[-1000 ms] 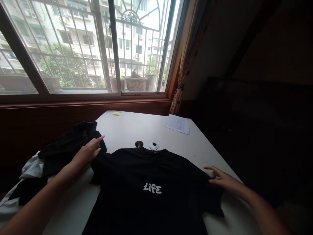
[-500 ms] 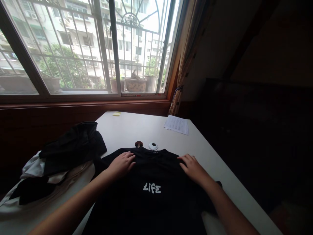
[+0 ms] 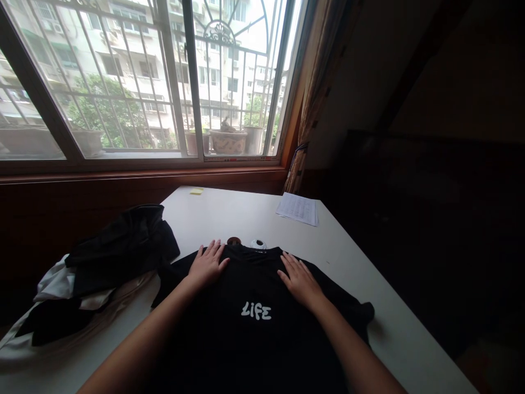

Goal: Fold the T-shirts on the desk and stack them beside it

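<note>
A black T-shirt (image 3: 254, 350) with white lettering lies spread on the white table (image 3: 229, 213), its collar toward the window. My left hand (image 3: 208, 264) rests flat on the shirt near the left shoulder, fingers apart and pointing away from me. On the other side of the collar, my right hand (image 3: 300, 279) lies on the cloth with its fingers spread. Neither hand grips the fabric. The shirt's lower part runs out of view between my forearms.
Left of the shirt is a heap of black, white and beige clothes (image 3: 123, 246). Beyond the collar are a brown round piece (image 3: 234, 241) and a white ring-shaped one (image 3: 258, 244). Papers (image 3: 297, 209) and a yellow note (image 3: 196, 191) lie toward the table's far edge.
My right hand has moved left, closer to the collar. My left hand has shifted slightly forward to the shoulder edge. The shirt's right sleeve shows more fully now, and the collar sits slightly farther forward.
</note>
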Action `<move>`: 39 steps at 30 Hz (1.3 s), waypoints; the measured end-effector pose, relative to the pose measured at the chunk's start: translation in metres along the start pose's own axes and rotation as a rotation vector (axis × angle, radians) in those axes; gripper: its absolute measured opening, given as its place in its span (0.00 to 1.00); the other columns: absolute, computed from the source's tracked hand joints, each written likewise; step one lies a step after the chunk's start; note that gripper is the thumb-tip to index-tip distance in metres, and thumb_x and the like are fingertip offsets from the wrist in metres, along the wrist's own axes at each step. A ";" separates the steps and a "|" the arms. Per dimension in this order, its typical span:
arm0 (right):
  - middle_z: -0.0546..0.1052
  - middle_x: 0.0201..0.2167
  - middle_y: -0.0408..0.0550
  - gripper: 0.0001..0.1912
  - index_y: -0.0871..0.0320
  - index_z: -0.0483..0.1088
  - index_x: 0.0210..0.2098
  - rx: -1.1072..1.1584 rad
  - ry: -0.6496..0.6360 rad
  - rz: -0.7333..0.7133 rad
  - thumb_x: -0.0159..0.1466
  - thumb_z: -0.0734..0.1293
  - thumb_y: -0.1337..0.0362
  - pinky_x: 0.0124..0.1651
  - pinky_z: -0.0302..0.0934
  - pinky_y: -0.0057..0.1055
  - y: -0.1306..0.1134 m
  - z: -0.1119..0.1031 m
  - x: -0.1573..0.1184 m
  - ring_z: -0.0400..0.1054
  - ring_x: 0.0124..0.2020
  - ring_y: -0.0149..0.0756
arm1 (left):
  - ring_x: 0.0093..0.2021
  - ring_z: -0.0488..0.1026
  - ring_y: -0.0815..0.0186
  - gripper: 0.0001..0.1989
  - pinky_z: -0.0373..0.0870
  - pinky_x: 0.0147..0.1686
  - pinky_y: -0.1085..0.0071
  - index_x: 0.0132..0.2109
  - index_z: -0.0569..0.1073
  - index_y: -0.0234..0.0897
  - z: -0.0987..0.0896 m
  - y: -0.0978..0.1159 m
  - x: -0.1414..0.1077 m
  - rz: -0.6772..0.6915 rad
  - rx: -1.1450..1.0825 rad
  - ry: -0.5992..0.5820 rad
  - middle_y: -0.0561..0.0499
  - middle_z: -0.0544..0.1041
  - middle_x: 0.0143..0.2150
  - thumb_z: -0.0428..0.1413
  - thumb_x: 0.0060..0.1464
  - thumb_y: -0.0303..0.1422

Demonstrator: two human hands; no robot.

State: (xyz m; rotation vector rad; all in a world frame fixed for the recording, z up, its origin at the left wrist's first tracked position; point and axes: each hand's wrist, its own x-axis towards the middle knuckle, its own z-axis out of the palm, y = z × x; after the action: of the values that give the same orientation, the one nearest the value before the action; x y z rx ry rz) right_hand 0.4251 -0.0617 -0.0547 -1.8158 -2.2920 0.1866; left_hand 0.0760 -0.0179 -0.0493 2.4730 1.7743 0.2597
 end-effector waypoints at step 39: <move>0.74 0.42 0.51 0.05 0.52 0.72 0.39 0.040 0.317 -0.014 0.68 0.64 0.61 0.51 0.58 0.42 -0.010 0.009 0.077 0.63 0.47 0.48 | 0.50 0.69 0.57 0.09 0.65 0.50 0.62 0.48 0.70 0.42 -0.008 0.018 0.054 -0.022 -0.204 0.199 0.46 0.77 0.48 0.49 0.65 0.27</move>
State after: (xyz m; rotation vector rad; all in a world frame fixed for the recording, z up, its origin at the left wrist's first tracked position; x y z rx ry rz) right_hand 0.3964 0.0111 -0.0543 -1.6721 -2.0648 -0.0543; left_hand 0.1084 0.0275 -0.0339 2.3537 1.7430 0.6705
